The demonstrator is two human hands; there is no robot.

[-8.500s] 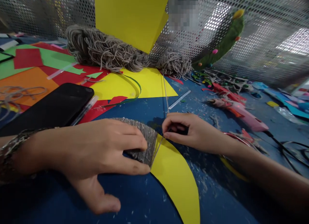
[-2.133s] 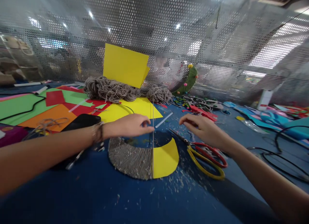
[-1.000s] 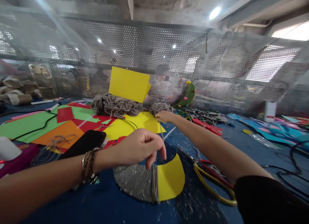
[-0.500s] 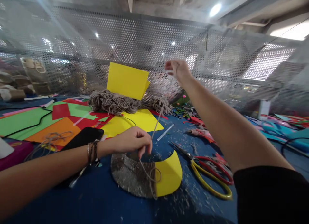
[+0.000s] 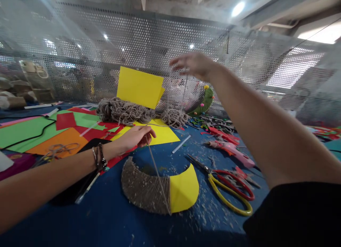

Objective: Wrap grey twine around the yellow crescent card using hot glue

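R hand [image 5: 191, 64] raised high, arm stretched, string [image 5: 156, 169] hanging off it; grip blurred, can't tell. L hand [image 5: 135, 135] low, pinching string taut to 1 half-wrapped crescent [image 5: 183, 188] on table [image 5: 106, 218]. 2 yarn bundles [image 5: 122, 112], 1 scissors [image 5: 213, 176].

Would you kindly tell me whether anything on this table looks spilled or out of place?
Yes: pale crumbs lie scattered over the blue table around the half-wrapped yellow crescent and the scissors; coloured paper offcuts lie strewn at left.
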